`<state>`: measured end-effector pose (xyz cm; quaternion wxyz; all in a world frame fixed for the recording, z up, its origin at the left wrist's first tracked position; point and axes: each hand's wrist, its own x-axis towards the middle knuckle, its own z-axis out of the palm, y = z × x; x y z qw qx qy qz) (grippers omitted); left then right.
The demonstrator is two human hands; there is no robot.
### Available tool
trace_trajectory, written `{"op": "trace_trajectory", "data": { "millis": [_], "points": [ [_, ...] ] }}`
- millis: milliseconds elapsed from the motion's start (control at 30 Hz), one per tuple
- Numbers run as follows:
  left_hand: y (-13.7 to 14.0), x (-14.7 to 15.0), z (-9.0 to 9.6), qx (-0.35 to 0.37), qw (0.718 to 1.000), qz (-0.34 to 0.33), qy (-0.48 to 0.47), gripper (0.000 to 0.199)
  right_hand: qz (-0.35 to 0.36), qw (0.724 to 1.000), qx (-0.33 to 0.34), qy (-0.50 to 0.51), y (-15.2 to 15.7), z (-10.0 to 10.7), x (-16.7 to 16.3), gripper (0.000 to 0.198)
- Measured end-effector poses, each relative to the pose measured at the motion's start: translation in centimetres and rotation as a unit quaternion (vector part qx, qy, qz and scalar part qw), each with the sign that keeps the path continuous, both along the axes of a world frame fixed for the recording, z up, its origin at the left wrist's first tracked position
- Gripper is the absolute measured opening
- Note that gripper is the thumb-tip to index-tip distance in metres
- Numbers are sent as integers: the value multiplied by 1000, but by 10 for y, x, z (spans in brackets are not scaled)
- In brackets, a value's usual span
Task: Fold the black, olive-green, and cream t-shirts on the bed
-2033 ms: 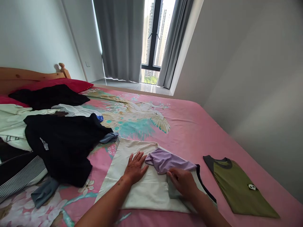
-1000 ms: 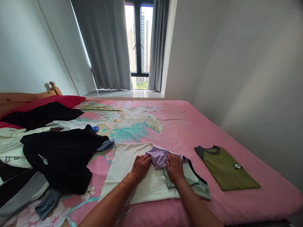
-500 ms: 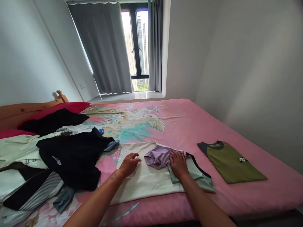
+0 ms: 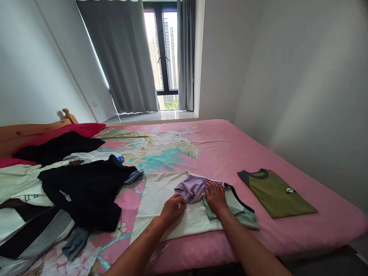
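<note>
A cream T-shirt (image 4: 152, 191) with purple and grey-green sleeves and a black neckband lies on the bed, its sleeves folded inward over the body. My left hand (image 4: 173, 209) is at the lower left edge of the purple sleeve (image 4: 191, 188), fingers curled and pinching the cloth there. On the other end of that sleeve my right hand (image 4: 215, 196) lies flat, fingers stretched out. The grey-green sleeve (image 4: 243, 216) shows beneath and right of my right hand.
A folded olive T-shirt (image 4: 280, 194) with a panda patch lies to the right. Left is a heap of clothes, with a black T-shirt (image 4: 83, 191) on top. The pink bed sheet (image 4: 218, 149) runs back toward a window (image 4: 163, 57) with grey curtains.
My left hand has moved right across the cream cloth to the purple sleeve's edge, and its fingers have closed there. My right hand stays on the sleeve. The view has shifted slightly.
</note>
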<state>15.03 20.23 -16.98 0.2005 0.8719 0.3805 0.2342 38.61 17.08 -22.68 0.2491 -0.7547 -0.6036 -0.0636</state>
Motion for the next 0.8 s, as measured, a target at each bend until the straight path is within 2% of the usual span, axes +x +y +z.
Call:
{"op": "trace_trajectory", "data": {
  "millis": [100,233,333,433,600,800],
  "points": [
    [-2,-10,-2,-55,998,11,-12,12,-4,1000,1,-2,-1,1,-1,37],
    [3,5,-3,-69,996,65,-2,20,-4,1000,-2,-5,-1,1,-1,37],
    [3,18,-3,-79,993,87,-7,11,-5,1000,-4,-7,0,0,0,38],
    [0,18,-5,-102,991,86,-24,10,-7,1000,-7,-6,1,-2,0,38],
    [6,19,-9,-160,980,109,-36,26,-10,1000,-1,-6,1,-2,0,38],
    [7,29,-6,-178,978,102,-28,10,-7,1000,-7,-3,1,0,0,38]
  ]
}}
